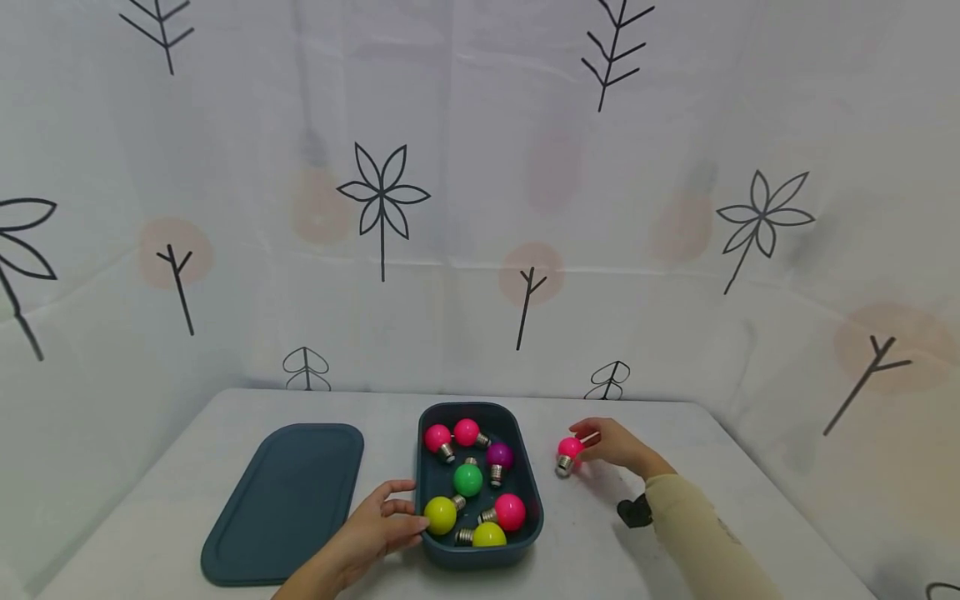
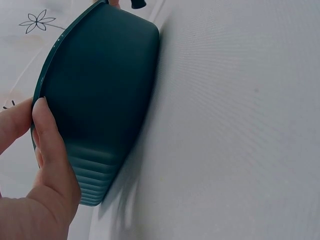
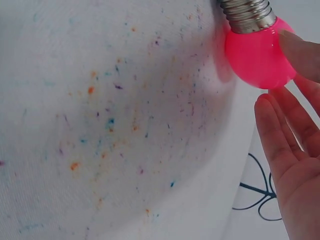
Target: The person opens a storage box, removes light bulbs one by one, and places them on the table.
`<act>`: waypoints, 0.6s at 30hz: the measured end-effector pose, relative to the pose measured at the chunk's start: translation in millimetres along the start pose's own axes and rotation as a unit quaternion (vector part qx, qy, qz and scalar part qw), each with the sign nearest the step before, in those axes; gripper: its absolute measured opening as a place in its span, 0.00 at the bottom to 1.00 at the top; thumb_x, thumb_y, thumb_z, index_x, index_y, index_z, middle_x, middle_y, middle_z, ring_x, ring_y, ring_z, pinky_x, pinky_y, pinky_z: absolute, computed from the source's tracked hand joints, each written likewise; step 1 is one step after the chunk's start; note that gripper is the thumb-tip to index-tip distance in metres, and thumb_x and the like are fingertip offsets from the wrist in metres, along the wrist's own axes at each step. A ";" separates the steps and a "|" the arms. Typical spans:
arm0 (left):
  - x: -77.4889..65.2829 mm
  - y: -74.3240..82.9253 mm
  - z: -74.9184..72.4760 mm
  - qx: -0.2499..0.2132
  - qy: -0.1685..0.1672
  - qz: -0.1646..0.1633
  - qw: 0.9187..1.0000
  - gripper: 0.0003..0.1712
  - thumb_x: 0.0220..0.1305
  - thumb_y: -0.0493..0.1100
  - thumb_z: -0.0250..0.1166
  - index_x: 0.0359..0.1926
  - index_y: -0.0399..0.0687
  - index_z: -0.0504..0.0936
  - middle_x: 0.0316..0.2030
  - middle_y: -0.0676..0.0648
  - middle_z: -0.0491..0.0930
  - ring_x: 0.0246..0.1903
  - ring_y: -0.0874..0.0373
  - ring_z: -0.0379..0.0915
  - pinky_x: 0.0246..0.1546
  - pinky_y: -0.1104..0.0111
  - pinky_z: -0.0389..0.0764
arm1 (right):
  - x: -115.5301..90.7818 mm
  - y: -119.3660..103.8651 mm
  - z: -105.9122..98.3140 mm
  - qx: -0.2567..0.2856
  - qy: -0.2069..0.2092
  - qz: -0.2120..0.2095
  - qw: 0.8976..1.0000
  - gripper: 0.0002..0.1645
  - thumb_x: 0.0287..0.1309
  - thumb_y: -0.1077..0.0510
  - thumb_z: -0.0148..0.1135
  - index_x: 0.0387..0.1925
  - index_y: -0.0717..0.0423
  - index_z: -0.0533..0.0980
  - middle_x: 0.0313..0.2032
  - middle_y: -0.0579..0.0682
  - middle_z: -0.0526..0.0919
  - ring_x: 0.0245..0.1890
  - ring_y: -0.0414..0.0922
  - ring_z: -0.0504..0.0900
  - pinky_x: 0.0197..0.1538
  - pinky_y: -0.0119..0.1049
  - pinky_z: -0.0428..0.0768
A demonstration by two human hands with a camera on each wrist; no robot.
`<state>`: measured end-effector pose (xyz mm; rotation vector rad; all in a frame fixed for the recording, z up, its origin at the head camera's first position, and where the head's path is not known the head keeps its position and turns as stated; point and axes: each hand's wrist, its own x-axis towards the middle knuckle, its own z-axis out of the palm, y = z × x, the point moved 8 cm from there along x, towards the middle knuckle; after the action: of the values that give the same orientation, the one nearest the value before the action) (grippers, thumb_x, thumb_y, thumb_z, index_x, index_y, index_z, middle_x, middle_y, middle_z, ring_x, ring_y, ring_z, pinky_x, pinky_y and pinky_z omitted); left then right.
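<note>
The right hand (image 1: 618,446) pinched a pink bulb (image 1: 570,448) by its globe, thumb on one side and fingertips on the other, presumably because the round part offered the wider hold and left the metal base free. The bulb was right of the box (image 1: 483,561), between it and the surface's far right corner. Its long axis ran roughly from the surface's far edge toward the near side; the base pointed nearward and slightly left, the globe farward. Whether the base touched the surface (image 1: 600,567) could not be told.

The left hand (image 1: 378,525) gripped the box at the rim of its left long side, toward the near left corner, probably to steady it. Inside lay two pink bulbs (image 1: 467,432) near the far edge, a purple bulb (image 1: 499,456) and a green bulb (image 1: 468,481) midway, then two yellow bulbs (image 1: 440,516) and another pink one (image 1: 510,512) toward the near edge. Left of the box, a flat tray (image 1: 285,500) lay apart toward the surface's left edge.
</note>
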<state>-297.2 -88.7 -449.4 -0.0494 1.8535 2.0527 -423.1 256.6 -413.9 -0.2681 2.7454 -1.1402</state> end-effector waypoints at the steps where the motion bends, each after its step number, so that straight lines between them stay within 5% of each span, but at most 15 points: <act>1: 0.1 -0.2 -0.1 0.000 0.000 -0.001 1.000 0.41 0.53 0.33 0.69 0.63 0.34 0.55 0.39 0.41 0.69 0.31 0.56 0.73 0.41 0.65 0.81 | -0.4 -0.5 -1.0 0.002 0.000 0.001 1.000 0.27 0.49 0.65 0.68 0.53 0.64 0.73 0.43 0.52 0.77 0.41 0.48 0.75 0.44 0.45 0.79; 18: 0.6 -0.6 -1.0 0.002 0.005 -0.003 1.000 0.42 0.53 0.34 0.69 0.63 0.34 0.55 0.39 0.42 0.70 0.31 0.56 0.73 0.40 0.65 0.81 | -2.4 -1.3 -6.9 0.004 0.003 0.000 1.000 0.28 0.49 0.66 0.67 0.54 0.64 0.72 0.44 0.53 0.77 0.42 0.48 0.75 0.45 0.44 0.79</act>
<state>-297.8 -89.5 -450.3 -0.0644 1.8595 2.0481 -422.0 261.0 -408.0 -0.2636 2.7453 -1.1529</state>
